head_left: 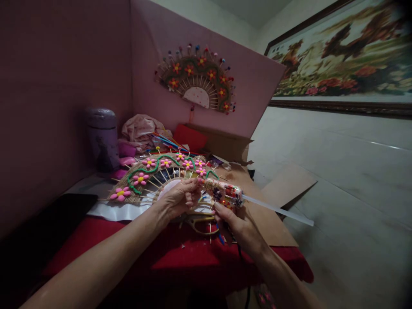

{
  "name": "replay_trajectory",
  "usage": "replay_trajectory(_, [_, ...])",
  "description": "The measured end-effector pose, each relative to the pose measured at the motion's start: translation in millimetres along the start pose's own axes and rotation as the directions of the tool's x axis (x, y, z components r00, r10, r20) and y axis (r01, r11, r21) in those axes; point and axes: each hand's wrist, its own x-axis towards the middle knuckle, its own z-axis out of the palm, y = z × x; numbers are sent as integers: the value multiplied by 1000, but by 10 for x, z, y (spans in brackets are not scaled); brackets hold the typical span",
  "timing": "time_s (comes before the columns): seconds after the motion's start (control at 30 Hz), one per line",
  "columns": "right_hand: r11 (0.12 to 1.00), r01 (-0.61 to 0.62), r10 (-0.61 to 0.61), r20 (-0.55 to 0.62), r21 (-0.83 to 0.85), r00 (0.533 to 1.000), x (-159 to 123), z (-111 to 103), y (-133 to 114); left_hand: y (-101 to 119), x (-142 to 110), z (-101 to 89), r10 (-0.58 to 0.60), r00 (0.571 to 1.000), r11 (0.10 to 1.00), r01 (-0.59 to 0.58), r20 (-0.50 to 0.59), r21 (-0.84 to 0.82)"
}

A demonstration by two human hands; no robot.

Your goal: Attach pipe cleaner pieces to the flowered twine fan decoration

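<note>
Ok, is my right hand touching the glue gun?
Touching: the head view shows your right hand wrapped around the lower part of the glue gun.

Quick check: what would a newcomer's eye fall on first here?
Probably the fan with pink flowers on the table, beyond the left hand. Next, the flowery glue gun in the right hand, its pale stick jutting rightward. Then the orange-flowered fan up on the pink board.

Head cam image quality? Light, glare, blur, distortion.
Head view: dim, lower left nearly black; head view: glare streak on the tiled wall, highlights on the glue gun; head view: framed picture looks stretched, blurring into dark at the upper-right corner.
</note>
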Motion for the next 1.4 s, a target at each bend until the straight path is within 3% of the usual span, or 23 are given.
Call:
replay_trajectory(0.43, [999,8,-9,19,41,1000,13,11,1,-4,-13,1,10,1000,1000,-11,22,8])
replay_trajectory(0.9, [996,-58,59,-6,74,998,13,20,-7,8,-20,18,9,1000,1000,-9,-5,10])
replay_trajectory(1.4, [999,-5,4,16,54,1000,19,20,-34,12,-28,25,3,1000,1000,-3,-12,14])
